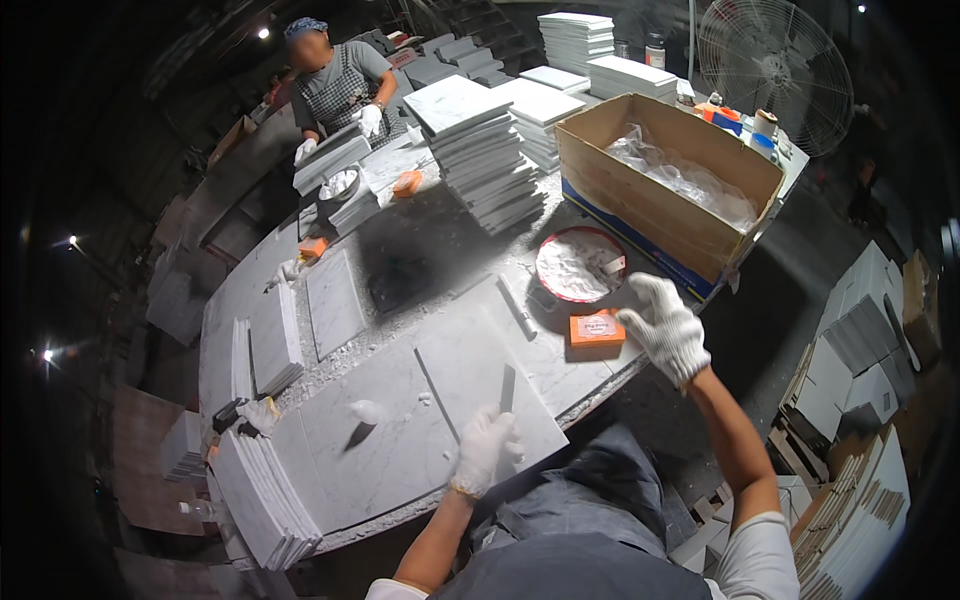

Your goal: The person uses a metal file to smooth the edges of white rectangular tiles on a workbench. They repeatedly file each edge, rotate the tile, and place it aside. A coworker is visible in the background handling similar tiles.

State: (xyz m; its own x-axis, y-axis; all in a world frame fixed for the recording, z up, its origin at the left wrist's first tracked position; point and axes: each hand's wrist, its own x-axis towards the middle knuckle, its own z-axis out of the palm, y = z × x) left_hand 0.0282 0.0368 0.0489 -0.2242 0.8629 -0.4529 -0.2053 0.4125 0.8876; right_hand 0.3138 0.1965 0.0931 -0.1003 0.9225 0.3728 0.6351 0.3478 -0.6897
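Note:
My left hand point(483, 450), in a white glove, is closed around a narrow flat grey blade point(508, 387) that points away from me. Beneath it lies a white, grey-veined marble tile point(485, 350) near the table's front edge. To the right, my gloved right hand point(668, 330) has its thumb apart from its fingers and nothing visible in its grasp. Its thumb is beside an orange block point(597, 329) with a printed label; whether they touch I cannot tell. Just beyond stands a red-rimmed bowl point(540, 262) of white powdery material, with a small flat tool point(613, 266) in it.
Tall tile stacks point(480, 160) stand at the back, beside a cardboard box point(640, 180) with clear plastic inside. More tiles point(265, 500) lean at the left. A crumpled white lump point(368, 411) lies on the table. Across it, a co-worker point(345, 90) in white gloves handles tiles.

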